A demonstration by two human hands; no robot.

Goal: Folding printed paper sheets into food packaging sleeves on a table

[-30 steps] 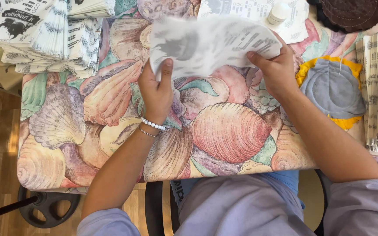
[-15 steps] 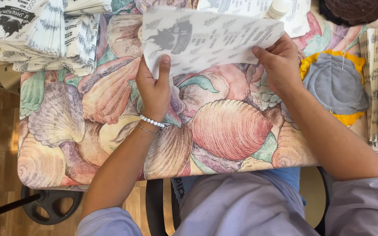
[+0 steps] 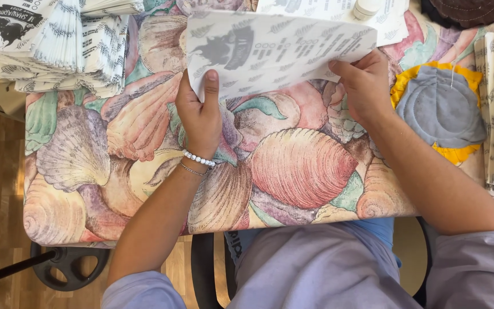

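Both hands pinch the thin white printed paper sheet (image 3: 275, 51) over the far middle of the shell-patterned desk (image 3: 304, 166), left hand (image 3: 201, 114) gripping its near-left corner, right hand (image 3: 364, 86) its right edge, the sheet now flatter than before, folding unfinished beside the stacked printed sheets (image 3: 58, 46) at the far-left corner.

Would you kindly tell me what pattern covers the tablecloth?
Large seashells in pink, cream, mauve and green cover the tablecloth, clearest in the head view.
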